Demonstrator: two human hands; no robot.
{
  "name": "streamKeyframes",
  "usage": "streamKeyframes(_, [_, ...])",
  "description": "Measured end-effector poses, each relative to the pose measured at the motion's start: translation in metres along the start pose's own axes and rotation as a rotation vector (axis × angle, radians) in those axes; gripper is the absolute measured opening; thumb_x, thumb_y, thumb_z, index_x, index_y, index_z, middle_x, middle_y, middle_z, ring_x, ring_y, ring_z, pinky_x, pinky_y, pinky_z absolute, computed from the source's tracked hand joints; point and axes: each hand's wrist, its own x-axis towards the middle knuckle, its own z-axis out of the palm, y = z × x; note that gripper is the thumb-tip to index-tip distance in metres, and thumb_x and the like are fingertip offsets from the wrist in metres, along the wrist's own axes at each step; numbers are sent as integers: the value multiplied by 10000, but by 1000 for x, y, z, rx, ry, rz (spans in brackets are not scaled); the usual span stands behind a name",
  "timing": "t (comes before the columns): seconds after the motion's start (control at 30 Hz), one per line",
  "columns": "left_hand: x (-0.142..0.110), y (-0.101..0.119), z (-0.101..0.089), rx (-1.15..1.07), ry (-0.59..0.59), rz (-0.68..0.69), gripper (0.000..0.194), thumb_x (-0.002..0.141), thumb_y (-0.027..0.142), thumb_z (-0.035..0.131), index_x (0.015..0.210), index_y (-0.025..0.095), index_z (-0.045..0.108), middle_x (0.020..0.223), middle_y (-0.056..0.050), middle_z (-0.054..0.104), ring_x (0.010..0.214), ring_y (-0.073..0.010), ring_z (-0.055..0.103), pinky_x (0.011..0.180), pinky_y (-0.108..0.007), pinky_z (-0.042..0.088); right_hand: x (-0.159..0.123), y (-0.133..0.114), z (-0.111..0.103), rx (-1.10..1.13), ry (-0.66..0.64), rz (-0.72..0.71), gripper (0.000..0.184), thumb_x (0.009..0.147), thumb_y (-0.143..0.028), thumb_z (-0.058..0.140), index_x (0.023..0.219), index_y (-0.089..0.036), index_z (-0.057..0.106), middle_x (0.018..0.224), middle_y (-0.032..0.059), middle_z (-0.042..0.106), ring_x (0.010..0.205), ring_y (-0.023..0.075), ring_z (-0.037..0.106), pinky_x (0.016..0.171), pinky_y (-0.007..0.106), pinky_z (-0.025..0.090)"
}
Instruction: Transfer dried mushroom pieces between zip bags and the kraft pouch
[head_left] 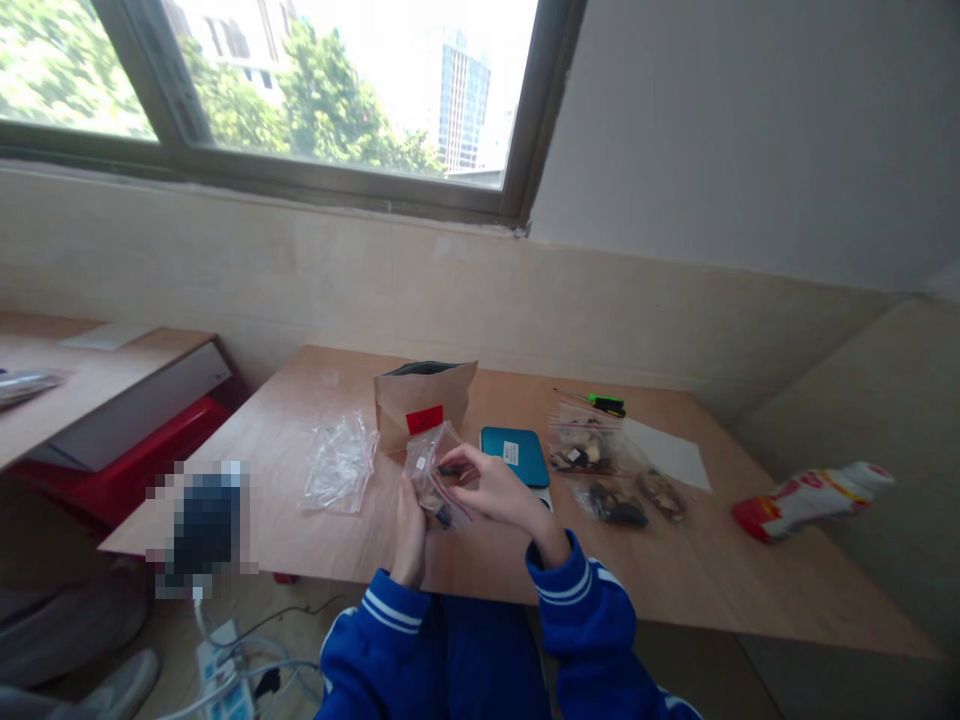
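My left hand [410, 532] grips a clear zip bag [422, 468] from its left side and holds it upright over the table's front part. Brown and dark pieces show inside it. My right hand [501, 492] is at the bag's right side, thumb and fingers pinched around a small dark piece [450, 470]; its kind is unclear. Just behind the bag stands a brown paper pouch [391, 412] with an open top and a red label. A flat blue device with a white sticker [534, 462] lies beyond my right hand, partly covered by it.
Clear plastic bags [337, 468] lie at left. Filled zip bags [619, 503], white paper [679, 458] and a green-and-black handled tool [606, 404] lie at right. A red-and-white bottle [810, 502] rests farther right. A blurred-out object [206, 525] is at the left edge; cables and a power strip [225, 685] are below.
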Motion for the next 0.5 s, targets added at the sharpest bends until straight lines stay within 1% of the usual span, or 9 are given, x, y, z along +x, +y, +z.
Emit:
streamKeyframes(0.07, [0,2,0,-79,-28,-107,497,884,576,381,1069,192,635,1046,-82,695,929,-179,663,756,-303,539,-1,-8,-14,50,9,-6,266,738,-156,636,1001,-192,649,983,37,683,871,154,653,771,268,529])
streamKeyframes(0.13, [0,4,-2,-137,0,-171,455,892,554,390,1066,210,633,1011,-59,701,885,-152,667,735,-275,544,4,-19,-29,141,33,-26,304,741,-192,660,1043,-208,635,1032,42,674,955,166,643,835,294,525])
streamKeyframes(0.17, [1,5,-4,-150,32,-181,440,891,548,403,1052,210,635,972,-51,704,853,-144,668,716,-263,546,9,-24,-36,192,70,-47,334,739,-219,676,1069,-219,624,1055,42,671,990,172,635,863,304,521])
streamKeyframes(0.27, [2,5,-9,-171,110,-185,431,878,546,437,1030,198,640,889,-46,699,787,-141,667,672,-252,550,39,-40,-50,292,274,-154,422,714,-284,721,1115,-245,595,1108,31,658,1041,171,618,926,315,499])
streamKeyframes(0.33, [1,4,-12,-180,119,-191,437,869,549,456,1039,191,640,900,-50,696,792,-144,667,671,-250,551,68,-46,-53,283,384,-230,419,711,-293,725,1105,-243,593,1127,23,648,1041,162,614,941,306,487])
streamKeyframes(0.4, [0,3,-15,-185,111,-213,448,863,557,462,1034,185,646,904,-53,697,794,-143,666,673,-245,549,97,-47,-51,222,378,-293,381,738,-279,697,1100,-235,588,1135,21,644,1030,155,614,922,295,493])
streamKeyframes(0.5, [-2,4,-18,-203,97,-217,458,857,564,469,1006,176,660,851,-48,700,752,-139,662,654,-237,541,126,-35,-43,40,252,-372,253,810,-213,597,1063,-206,603,1080,21,659,972,141,629,888,286,504])
